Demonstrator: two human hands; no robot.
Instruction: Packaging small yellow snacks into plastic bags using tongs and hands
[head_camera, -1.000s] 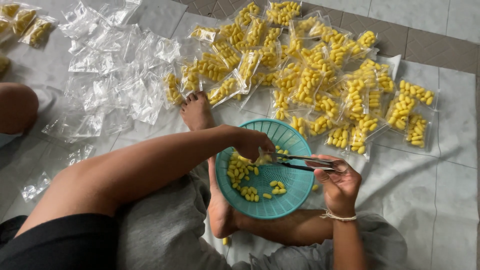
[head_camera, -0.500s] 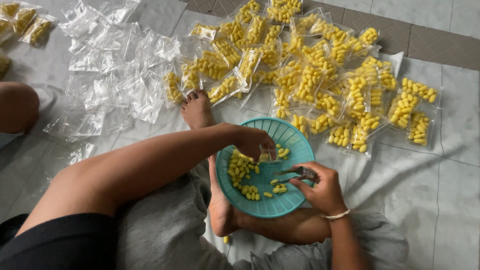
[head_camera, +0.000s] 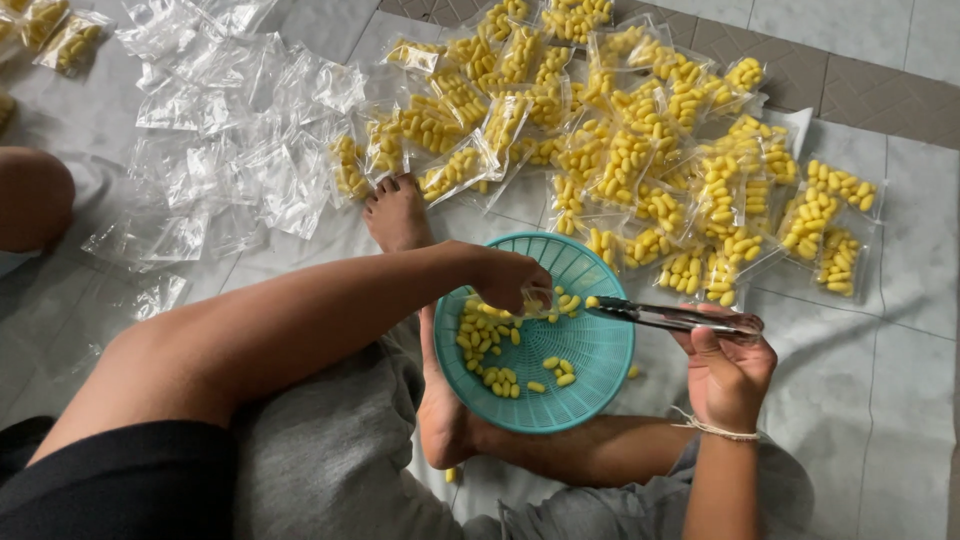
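While tongs (head_camera: 672, 317) lifted out of teal basket (head_camera: 600, 400), tips carried one yellow cocoon (head_camera: 592, 301) toward small clear bag (head_camera: 536, 300) — half a second before, tongs were low among loose cocoons (head_camera: 484, 340). Right hand (head_camera: 728, 368) squeezed tongs narrow on that cocoon, having swung right, off basket rim. Left hand (head_camera: 508, 278) pinched bag over basket's far-left part — unmoved. Filled bags (head_camera: 640, 150) lay far right, empty bags (head_camera: 220, 140) far left on floor.

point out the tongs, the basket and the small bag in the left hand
tongs (head_camera: 670, 317), head view, middle of the metal arms
basket (head_camera: 600, 375), head view, bare mesh floor
small bag (head_camera: 535, 301), head view, clear plastic below the fingers
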